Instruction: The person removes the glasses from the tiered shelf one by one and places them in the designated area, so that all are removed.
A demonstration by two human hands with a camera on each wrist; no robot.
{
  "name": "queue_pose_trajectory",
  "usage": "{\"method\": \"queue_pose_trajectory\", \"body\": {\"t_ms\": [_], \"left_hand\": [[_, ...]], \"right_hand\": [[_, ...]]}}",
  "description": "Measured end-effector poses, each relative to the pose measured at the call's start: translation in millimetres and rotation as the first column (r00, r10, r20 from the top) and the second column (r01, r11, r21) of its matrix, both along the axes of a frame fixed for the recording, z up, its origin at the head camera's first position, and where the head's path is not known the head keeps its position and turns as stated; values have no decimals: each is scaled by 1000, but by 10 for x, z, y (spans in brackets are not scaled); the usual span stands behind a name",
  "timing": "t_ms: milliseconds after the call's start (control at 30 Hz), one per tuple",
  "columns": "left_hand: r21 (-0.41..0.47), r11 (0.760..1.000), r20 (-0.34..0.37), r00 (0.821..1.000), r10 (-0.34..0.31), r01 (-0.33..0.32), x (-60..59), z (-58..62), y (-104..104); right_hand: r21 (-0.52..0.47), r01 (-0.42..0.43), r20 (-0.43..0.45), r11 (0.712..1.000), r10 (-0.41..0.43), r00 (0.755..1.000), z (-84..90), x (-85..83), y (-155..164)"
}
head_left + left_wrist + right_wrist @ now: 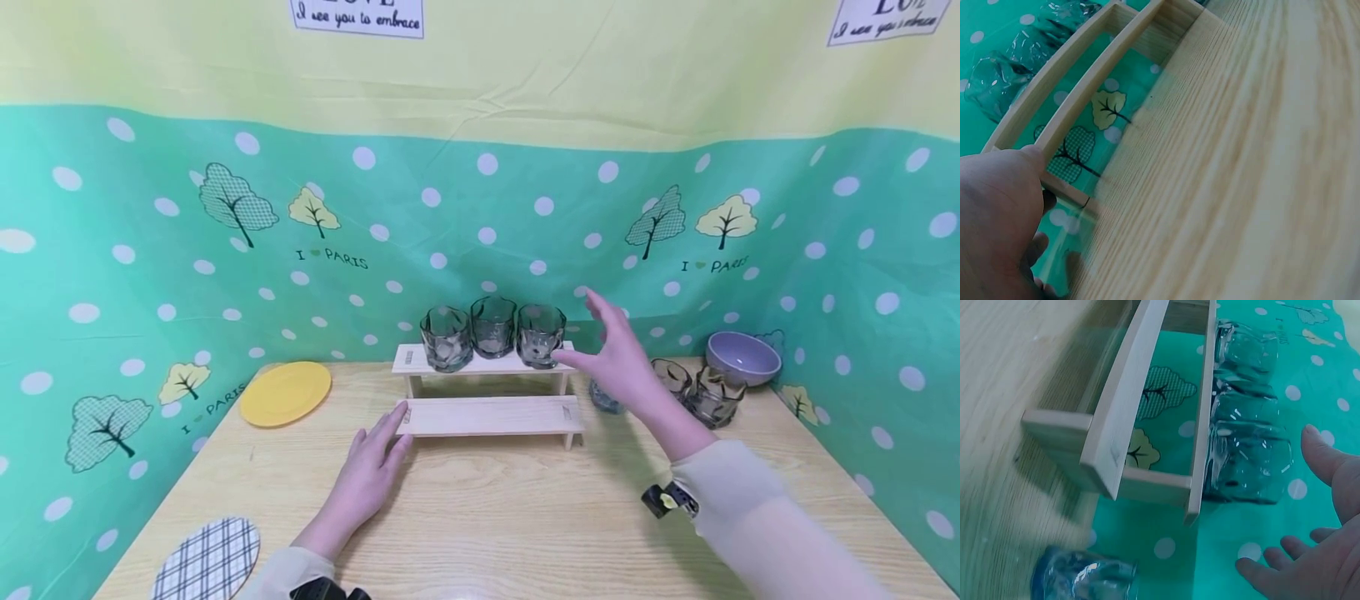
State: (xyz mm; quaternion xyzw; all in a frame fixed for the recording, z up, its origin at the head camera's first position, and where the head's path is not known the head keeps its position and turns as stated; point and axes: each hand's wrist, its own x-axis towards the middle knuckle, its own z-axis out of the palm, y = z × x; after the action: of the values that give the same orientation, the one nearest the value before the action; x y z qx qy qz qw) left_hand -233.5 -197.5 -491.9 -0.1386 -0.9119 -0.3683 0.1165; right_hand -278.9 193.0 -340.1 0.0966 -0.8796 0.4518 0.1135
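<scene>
A two-tier wooden shelf (pixel 487 417) stands near the back of the table. Three clear grey glasses sit in a row on its upper tier: a left glass (pixel 447 337), a middle glass (pixel 493 327) and a right glass (pixel 542 335). My left hand (pixel 367 471) rests its fingers against the left end of the lower tier, which is bare. Beside the right glass is my right hand (pixel 618 367), thumb and fingers spread apart with nothing between them. The right wrist view shows a gap between this hand (pixel 1310 550) and the nearest glass (pixel 1250 464).
A bluish glass (pixel 606 400) stands right of the shelf, partly behind my right hand. Farther right are two brownish glasses (pixel 715 400) and a purple bowl (pixel 753 375). On the left lie a yellow plate (pixel 285 394) and a plaid round mat (pixel 206 560). A patterned cloth (pixel 480 208) walls the table.
</scene>
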Motion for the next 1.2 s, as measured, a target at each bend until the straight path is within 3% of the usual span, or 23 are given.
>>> {"method": "queue_pose_trajectory", "body": {"t_ms": [633,1200], "left_hand": [[3,1000,11,1000,2,-2,17,-13,2],[12,1000,0,1000,0,0,23,-1,7]], "right_hand": [[-5,-2,65,1000,2,998,-97,-227,-271],[-11,8,124,1000,-6,992,-126,-302,-316]]}}
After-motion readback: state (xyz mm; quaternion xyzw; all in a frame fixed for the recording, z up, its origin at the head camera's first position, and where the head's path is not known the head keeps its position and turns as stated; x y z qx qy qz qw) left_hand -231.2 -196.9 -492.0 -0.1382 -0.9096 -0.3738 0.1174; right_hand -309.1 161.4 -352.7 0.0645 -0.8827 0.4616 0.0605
